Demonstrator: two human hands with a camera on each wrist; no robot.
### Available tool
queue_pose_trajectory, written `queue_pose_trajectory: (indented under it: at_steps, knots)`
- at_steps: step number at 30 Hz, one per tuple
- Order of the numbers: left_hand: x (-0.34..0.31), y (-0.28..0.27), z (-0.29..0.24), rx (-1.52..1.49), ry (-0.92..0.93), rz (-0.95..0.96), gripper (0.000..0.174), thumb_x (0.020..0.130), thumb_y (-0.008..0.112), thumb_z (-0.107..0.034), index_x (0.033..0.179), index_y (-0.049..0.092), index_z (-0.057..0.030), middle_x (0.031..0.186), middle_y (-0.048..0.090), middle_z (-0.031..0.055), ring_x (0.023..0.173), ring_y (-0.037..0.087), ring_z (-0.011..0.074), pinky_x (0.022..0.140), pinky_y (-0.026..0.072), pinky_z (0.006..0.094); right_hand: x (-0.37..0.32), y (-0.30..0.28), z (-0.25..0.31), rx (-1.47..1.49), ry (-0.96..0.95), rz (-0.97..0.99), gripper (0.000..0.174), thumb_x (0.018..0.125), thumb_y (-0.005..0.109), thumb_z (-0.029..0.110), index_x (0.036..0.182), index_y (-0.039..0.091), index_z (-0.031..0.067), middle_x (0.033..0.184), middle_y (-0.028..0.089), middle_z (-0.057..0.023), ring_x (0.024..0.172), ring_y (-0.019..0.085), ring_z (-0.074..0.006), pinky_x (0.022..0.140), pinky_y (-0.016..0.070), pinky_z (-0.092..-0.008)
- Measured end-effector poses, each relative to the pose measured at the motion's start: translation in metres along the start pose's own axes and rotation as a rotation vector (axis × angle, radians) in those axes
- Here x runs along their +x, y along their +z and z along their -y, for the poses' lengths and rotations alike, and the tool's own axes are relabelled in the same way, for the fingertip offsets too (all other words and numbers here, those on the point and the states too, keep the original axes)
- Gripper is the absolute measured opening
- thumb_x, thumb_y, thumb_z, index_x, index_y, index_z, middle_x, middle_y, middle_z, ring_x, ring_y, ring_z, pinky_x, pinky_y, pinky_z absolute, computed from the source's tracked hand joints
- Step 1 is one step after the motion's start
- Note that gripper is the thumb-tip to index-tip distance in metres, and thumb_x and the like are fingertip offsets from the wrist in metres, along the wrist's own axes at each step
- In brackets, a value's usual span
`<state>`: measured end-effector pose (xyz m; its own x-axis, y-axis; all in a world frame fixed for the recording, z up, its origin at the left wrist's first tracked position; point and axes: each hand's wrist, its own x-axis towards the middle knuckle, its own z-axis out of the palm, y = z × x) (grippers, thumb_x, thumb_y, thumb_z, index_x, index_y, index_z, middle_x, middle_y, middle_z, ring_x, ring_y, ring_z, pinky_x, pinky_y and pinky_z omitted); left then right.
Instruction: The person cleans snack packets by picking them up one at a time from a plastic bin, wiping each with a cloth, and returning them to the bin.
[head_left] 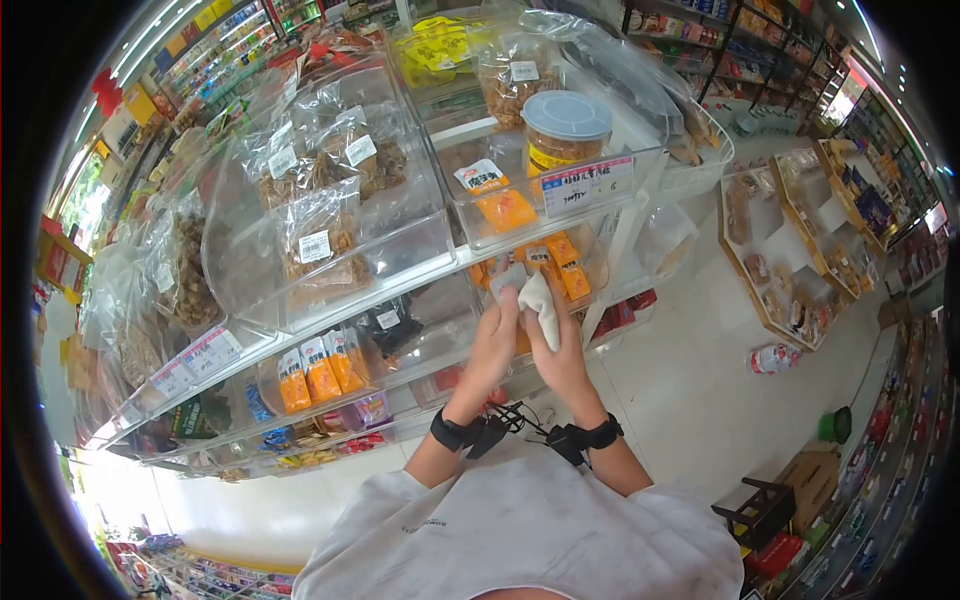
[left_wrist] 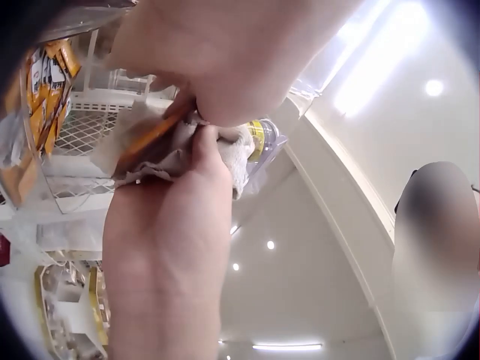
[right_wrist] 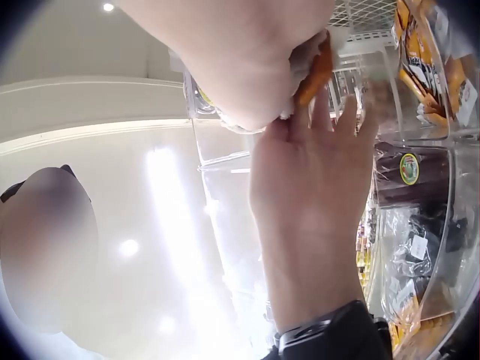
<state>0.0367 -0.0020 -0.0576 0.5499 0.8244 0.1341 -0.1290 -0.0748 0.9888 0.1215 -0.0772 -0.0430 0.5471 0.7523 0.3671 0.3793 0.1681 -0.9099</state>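
My hands meet in front of the display shelf in the head view. The left hand (head_left: 488, 350) grips an orange snack packet (right_wrist: 316, 79), its thumb up along the near side. With the right hand (head_left: 565, 365) I hold a whitish cloth (head_left: 538, 300), which bunches over the thumb. In the left wrist view the packet (left_wrist: 154, 139) lies against the cloth (left_wrist: 238, 154), folds of it around the packet's edge. Most fingertips are hidden behind packet and cloth. Just beyond the hands, similar orange packets (head_left: 570, 268) stand in a clear bin.
Above the hands, a clear bin holds a blue-lidded tub (head_left: 568, 120) and an orange packet (head_left: 497, 196) behind a price sign (head_left: 588, 187). Bagged dried goods (head_left: 325, 235) fill the bin to the left. Lower bins hold more orange packets (head_left: 320, 370) and a dark bag (head_left: 390, 322).
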Motion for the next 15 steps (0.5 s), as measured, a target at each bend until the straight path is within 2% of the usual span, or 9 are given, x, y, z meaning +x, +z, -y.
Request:
queue_pose_trajectory:
  at_steps: [2,3,4,6,7,10,12,13,15]
  knots:
    - [0.004,-0.003,0.003,0.075,0.091,-0.028,0.061,0.107,0.039,-0.049,0.109,0.064,0.0072,0.103,0.065,0.0135,0.098,0.056,0.0193,0.091,0.0437,0.0349,-0.008,0.0,-0.024,0.282,0.359,0.109,0.042,0.097,0.064,0.017,0.134,0.056,-0.002,0.127,0.062,-0.0161,0.116,0.061,-0.025,0.099,0.0457,-0.0343]
    - [0.006,-0.009,-0.001,0.089,0.034,-0.014,0.062,0.107,0.04,-0.05,0.108,0.064,0.0071,0.1,0.065,0.0129,0.095,0.056,0.0184,0.088,0.0446,0.0345,-0.007,-0.006,-0.013,0.364,0.368,0.137,0.042,0.096,0.069,0.022,0.129,0.059,-0.0013,0.116,0.065,-0.008,0.106,0.06,-0.0146,0.092,0.0468,-0.0301]
    - [0.008,-0.014,-0.01,0.103,-0.023,0.002,0.062,0.107,0.041,-0.051,0.107,0.064,0.007,0.097,0.065,0.0122,0.091,0.056,0.0176,0.086,0.0455,0.0341,-0.004,-0.012,-0.01,0.379,0.356,0.213,0.042,0.096,0.069,0.022,0.129,0.059,-0.001,0.116,0.065,-0.0075,0.107,0.06,-0.0142,0.092,0.0467,-0.0298]
    - [0.006,-0.024,-0.029,0.034,-0.311,0.046,0.061,0.106,0.043,-0.051,0.105,0.065,0.0064,0.094,0.065,0.0112,0.087,0.057,0.016,0.082,0.0472,0.0326,-0.001,-0.022,-0.003,0.406,0.335,0.358,0.042,0.095,0.07,0.022,0.129,0.059,-0.0006,0.116,0.065,-0.0065,0.107,0.059,-0.0133,0.092,0.0466,-0.0292]
    - [0.005,-0.024,-0.029,0.044,-0.284,0.044,0.06,0.105,0.045,-0.051,0.105,0.065,0.0061,0.092,0.065,0.0091,0.085,0.056,0.0143,0.079,0.0464,0.031,-0.001,-0.023,0.01,0.357,0.322,0.341,0.042,0.095,0.07,0.021,0.129,0.059,-0.0006,0.115,0.065,-0.0051,0.107,0.059,-0.012,0.091,0.0463,-0.0281]
    - [0.007,-0.024,-0.022,0.106,-0.216,0.053,0.054,0.104,0.051,-0.047,0.104,0.065,0.0051,0.086,0.063,0.004,0.08,0.054,0.0099,0.07,0.0437,0.0274,-0.001,-0.02,-0.004,0.311,0.289,0.31,0.038,0.095,0.07,0.022,0.125,0.062,-0.0007,0.111,0.067,-0.0038,0.102,0.06,-0.0116,0.089,0.0475,-0.0281]
    - [0.008,-0.026,-0.017,0.19,-0.207,0.06,0.046,0.104,0.056,-0.041,0.102,0.066,0.004,0.084,0.062,0.0023,0.077,0.053,0.0078,0.065,0.0414,0.0268,0.001,-0.017,-0.003,0.302,0.353,0.172,0.035,0.095,0.071,0.023,0.12,0.065,-0.0004,0.106,0.068,-0.0033,0.097,0.061,-0.0114,0.085,0.0486,-0.0283]
    - [0.008,-0.024,-0.018,0.136,-0.16,0.043,0.042,0.103,0.058,-0.038,0.101,0.066,0.0038,0.084,0.062,0.0016,0.076,0.051,0.0067,0.063,0.0401,0.0259,0.002,-0.017,-0.002,0.298,0.385,0.102,0.033,0.094,0.071,0.023,0.117,0.067,-0.0003,0.103,0.069,-0.0031,0.094,0.062,-0.0113,0.083,0.0492,-0.0284]
    - [0.004,-0.018,-0.022,0.027,-0.07,0.014,0.035,0.102,0.061,-0.031,0.1,0.066,0.0034,0.082,0.06,0.0,0.072,0.049,0.0046,0.06,0.0376,0.0242,0.002,-0.019,-0.004,0.283,0.393,0.092,0.032,0.094,0.071,0.024,0.114,0.068,-0.0003,0.099,0.07,-0.0033,0.09,0.062,-0.0112,0.081,0.0498,-0.0285]
